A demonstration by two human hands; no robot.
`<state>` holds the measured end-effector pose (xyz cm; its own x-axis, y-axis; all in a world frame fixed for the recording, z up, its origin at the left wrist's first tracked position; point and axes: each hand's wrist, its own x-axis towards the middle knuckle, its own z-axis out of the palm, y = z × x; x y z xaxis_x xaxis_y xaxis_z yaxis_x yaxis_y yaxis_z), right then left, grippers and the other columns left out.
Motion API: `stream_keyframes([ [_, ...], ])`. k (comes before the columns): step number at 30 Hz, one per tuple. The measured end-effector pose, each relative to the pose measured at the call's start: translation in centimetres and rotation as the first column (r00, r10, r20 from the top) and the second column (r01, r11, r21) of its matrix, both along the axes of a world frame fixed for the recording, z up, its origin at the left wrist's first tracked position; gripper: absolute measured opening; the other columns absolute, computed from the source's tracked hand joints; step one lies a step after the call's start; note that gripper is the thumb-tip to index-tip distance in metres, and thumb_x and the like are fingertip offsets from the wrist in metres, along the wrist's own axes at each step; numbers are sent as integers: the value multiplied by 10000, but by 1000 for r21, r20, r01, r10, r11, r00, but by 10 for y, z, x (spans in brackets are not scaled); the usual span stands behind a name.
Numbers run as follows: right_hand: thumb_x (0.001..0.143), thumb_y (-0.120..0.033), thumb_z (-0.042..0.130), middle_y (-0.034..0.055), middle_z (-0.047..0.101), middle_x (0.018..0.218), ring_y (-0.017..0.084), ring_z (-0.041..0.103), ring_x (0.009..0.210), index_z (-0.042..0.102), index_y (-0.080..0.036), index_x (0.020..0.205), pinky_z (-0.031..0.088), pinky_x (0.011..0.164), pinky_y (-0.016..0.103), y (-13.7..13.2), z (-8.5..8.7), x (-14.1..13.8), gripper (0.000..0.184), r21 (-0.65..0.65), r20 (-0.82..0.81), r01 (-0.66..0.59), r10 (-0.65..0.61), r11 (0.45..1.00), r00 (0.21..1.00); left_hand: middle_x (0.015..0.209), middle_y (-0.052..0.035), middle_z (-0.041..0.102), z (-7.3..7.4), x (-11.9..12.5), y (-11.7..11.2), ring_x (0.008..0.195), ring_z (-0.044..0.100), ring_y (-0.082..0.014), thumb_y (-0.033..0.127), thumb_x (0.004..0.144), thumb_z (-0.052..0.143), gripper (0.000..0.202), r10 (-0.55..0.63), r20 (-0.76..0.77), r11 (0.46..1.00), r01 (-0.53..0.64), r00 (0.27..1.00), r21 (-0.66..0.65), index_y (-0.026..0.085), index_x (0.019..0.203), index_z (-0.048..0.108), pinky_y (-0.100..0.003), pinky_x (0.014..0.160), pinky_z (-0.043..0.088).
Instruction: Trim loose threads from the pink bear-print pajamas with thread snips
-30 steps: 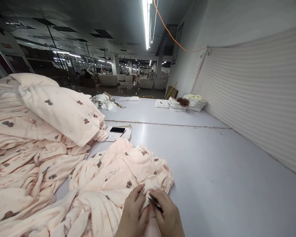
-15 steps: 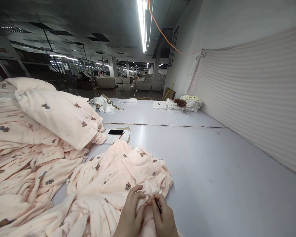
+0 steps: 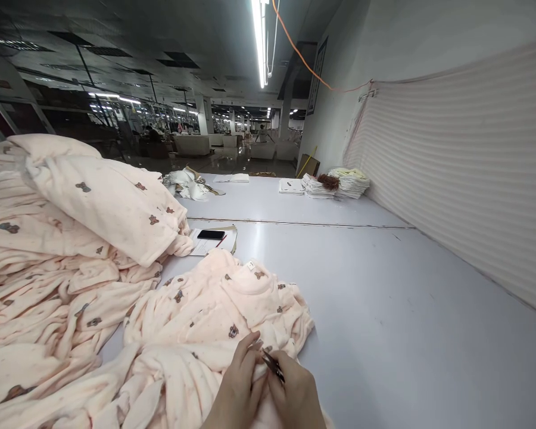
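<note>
A pale pink fleece garment printed with small bears lies crumpled on the table in front of me, a white label at its neck. My left hand is closed on a fold of it near the table's front edge. Close beside it, my right hand grips small dark thread snips, their tips pointing up and left at the cloth between my hands. The exact spot where the tips meet the fabric is too small to make out.
A large heap of the same pink fleece fills the left side. Beyond the garment lie a phone and papers. White folded cloth stacks stand at the far right of the table, beside a striped fabric curtain.
The snips have turned from steep to more slanted, their tips now farther left, toward my left fingers. My right hand has rolled over slightly. The whole view has shifted a little.
</note>
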<state>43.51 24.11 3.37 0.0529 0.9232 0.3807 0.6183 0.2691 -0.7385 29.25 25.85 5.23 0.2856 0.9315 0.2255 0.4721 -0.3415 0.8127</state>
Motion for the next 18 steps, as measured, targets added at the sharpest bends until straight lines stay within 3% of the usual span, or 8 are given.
stream_keyframes([
  [4,813,-201,491,6,670,706,151,640,609,588,-218,847,484,579,198,-2,4,4,104,-10,-152,32,-33,999,988,1391,-115,452,6,-1,3,1212,510,-246,232,847,489,275,-32,-64,999,30,997,-34,243,1092,611,-421,1009,462],
  [7,830,-235,487,-3,642,656,142,619,553,558,-222,822,480,548,198,-7,-1,4,73,11,-187,79,-76,997,979,1288,-117,550,10,-1,6,1180,535,-251,282,859,493,233,-82,-143,996,76,986,-43,231,1017,657,-407,1002,468],
  [12,820,-344,520,7,642,634,161,599,523,589,-232,823,466,535,231,-11,-11,-5,132,70,-203,139,-123,988,971,1158,-118,609,11,-1,3,1118,567,-234,187,844,486,190,-68,-167,993,83,984,87,203,933,653,-363,955,500],
  [18,850,-419,533,26,672,801,168,652,723,619,-222,928,508,660,208,-15,-3,5,230,-28,-324,114,-117,993,939,1174,-135,568,2,-9,0,1070,595,-221,202,887,462,222,-18,-189,961,69,982,266,209,1039,624,-353,898,540],
])
